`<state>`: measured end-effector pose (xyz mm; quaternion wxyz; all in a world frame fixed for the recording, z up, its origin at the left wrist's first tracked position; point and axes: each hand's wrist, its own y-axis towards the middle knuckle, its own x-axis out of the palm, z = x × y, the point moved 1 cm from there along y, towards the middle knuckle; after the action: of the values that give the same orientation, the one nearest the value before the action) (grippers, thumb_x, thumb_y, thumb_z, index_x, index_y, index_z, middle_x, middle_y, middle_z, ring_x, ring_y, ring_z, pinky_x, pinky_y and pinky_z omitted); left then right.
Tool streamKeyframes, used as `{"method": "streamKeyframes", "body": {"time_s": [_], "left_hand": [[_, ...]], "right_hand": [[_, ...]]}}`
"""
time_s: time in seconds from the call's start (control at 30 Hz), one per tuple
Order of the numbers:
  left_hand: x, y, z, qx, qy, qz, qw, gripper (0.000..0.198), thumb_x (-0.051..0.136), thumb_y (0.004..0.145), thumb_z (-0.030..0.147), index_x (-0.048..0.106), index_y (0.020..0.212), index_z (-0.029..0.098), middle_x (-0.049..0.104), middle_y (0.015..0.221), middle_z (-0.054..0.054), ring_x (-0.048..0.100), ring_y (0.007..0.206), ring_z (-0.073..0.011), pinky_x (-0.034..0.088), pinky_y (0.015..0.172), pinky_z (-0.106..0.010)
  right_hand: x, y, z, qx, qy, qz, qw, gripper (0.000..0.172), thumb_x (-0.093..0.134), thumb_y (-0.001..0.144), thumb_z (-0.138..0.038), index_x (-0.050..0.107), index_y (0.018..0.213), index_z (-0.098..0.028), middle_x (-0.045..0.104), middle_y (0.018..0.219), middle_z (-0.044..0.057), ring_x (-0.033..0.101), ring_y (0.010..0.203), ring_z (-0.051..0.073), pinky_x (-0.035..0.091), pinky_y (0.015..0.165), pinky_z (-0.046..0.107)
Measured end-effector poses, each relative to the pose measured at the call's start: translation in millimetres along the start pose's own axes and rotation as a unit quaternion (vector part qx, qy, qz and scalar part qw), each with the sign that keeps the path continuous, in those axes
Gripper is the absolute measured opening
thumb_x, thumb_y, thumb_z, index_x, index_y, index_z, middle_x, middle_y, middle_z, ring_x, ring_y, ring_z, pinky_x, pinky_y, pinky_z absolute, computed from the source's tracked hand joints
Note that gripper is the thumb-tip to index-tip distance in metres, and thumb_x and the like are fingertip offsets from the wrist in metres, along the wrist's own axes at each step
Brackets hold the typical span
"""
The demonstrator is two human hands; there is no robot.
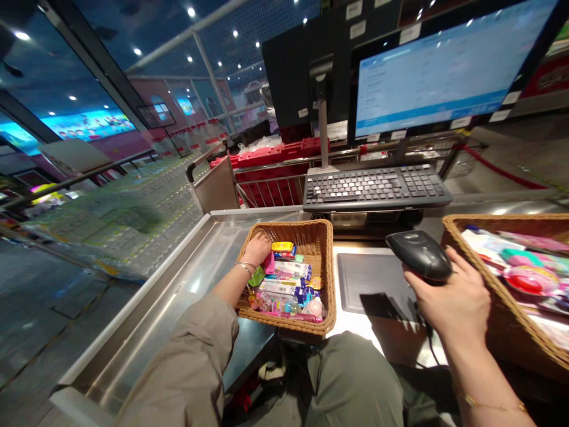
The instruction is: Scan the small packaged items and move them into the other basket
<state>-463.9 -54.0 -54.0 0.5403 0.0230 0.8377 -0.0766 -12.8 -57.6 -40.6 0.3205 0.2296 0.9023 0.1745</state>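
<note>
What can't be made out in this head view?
All in the head view:
Screen text: too small and blurred.
Right basket: cut off by right edge.
Scanner underside: hidden by its body and right grip.
Left grip underside: hidden by its back; hold on pink item unclear.

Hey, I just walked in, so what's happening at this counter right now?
A seated person has their left hand in a wicker basket of small packaged items, beside something pink; whether it is gripped isn't clear. Their right hand holds a black handheld scanner above the counter, near a gray pad. A second basket with more goods is at the right, and a keyboard and lit monitor stand behind.
</note>
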Motion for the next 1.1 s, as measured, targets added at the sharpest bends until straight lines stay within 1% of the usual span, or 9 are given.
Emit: {"method": "streamKeyframes", "body": {"time_s": [0.13,0.33,0.53,0.67,0.8,0.87,0.97,1.03,1.1], "left_hand": [[3.2,1,4,-0.014,0.016,0.005,1.000,0.033,0.044,0.092,0.004,0.075,0.104,0.008,0.076,0.102,-0.021,0.069,0.103,-0.0261,0.036,0.115,-0.049],[0.2,-8,4,-0.007,0.021,0.014,1.000,0.030,0.047,0.091,0.006,0.075,0.102,0.011,0.076,0.104,-0.018,0.066,0.109,-0.0263,0.035,0.114,-0.048],[-19.8,-20,7,-0.008,0.051,0.027,0.998,0.034,0.048,0.084,0.004,0.071,0.109,0.009,0.074,0.095,-0.016,0.068,0.100,-0.0272,0.021,0.125,-0.052],[-38.5,-28,0,-0.023,0.073,0.043,0.996,0.044,0.054,0.080,0.009,0.064,0.123,0.005,0.072,0.104,-0.019,0.066,0.108,-0.0305,0.014,0.127,-0.054],[-53.0,-34,-3,-0.028,0.059,0.075,0.995,0.065,0.064,0.076,0.021,0.053,0.137,0.001,0.069,0.121,-0.023,0.061,0.122,-0.0328,0.012,0.129,-0.051],[-58.1,-35,2,-0.023,0.042,0.107,0.993,0.073,0.067,0.077,0.029,0.049,0.141,0.001,0.066,0.128,-0.024,0.059,0.126,-0.0339,0.013,0.129,-0.051],[-62.4,-32,19,-0.011,0.022,0.149,0.989,0.077,0.068,0.081,0.039,0.046,0.144,0.001,0.063,0.134,-0.025,0.057,0.129,-0.0341,0.016,0.129,-0.052],[-62.4,-29,34,0.000,0.006,0.156,0.988,0.078,0.068,0.082,0.042,0.044,0.145,0.002,0.061,0.137,-0.025,0.056,0.132,-0.0341,0.020,0.128,-0.052],[-60.5,-24,49,0.014,-0.009,0.145,0.989,0.079,0.069,0.082,0.044,0.044,0.145,0.003,0.061,0.138,-0.024,0.056,0.133,-0.0336,0.021,0.127,-0.052]], "right_hand": [[0,0,2,0.007,-0.001,0.003,1.000,0.040,0.063,0.065,-0.061,0.069,0.079,-0.024,0.068,0.132,0.014,0.060,0.128,0.042,0.045,0.111,0.064],[-1,0,1,-0.013,0.010,0.002,1.000,0.035,0.063,0.068,-0.057,0.069,0.076,-0.024,0.070,0.125,0.016,0.059,0.131,0.041,0.044,0.112,0.063],[-1,0,3,-0.008,0.011,0.001,1.000,0.035,0.063,0.069,-0.055,0.071,0.081,-0.023,0.070,0.128,0.016,0.058,0.132,0.040,0.045,0.111,0.061],[0,-1,4,-0.021,0.019,0.006,1.000,0.030,0.064,0.070,-0.052,0.071,0.079,-0.024,0.074,0.115,0.014,0.057,0.134,0.038,0.045,0.112,0.060],[-1,-1,3,-0.011,0.026,0.005,1.000,0.028,0.067,0.071,-0.049,0.072,0.081,-0.023,0.073,0.119,0.014,0.057,0.133,0.039,0.044,0.113,0.061],[-2,-2,2,-0.014,0.031,0.003,0.999,0.029,0.068,0.071,-0.048,0.072,0.083,-0.022,0.072,0.120,0.015,0.057,0.134,0.039,0.043,0.113,0.061],[-4,-3,0,-0.011,0.037,0.009,0.999,0.028,0.069,0.070,-0.046,0.072,0.083,-0.021,0.071,0.122,0.016,0.058,0.132,0.039,0.044,0.112,0.061],[-6,-3,-2,-0.009,0.039,0.008,0.999,0.027,0.068,0.069,-0.045,0.071,0.081,-0.021,0.072,0.120,0.016,0.059,0.130,0.039,0.044,0.111,0.062],[-7,-2,-2,-0.007,0.040,0.007,0.999,0.027,0.068,0.069,-0.046,0.070,0.080,-0.021,0.072,0.118,0.015,0.059,0.130,0.039,0.044,0.112,0.062]]}}
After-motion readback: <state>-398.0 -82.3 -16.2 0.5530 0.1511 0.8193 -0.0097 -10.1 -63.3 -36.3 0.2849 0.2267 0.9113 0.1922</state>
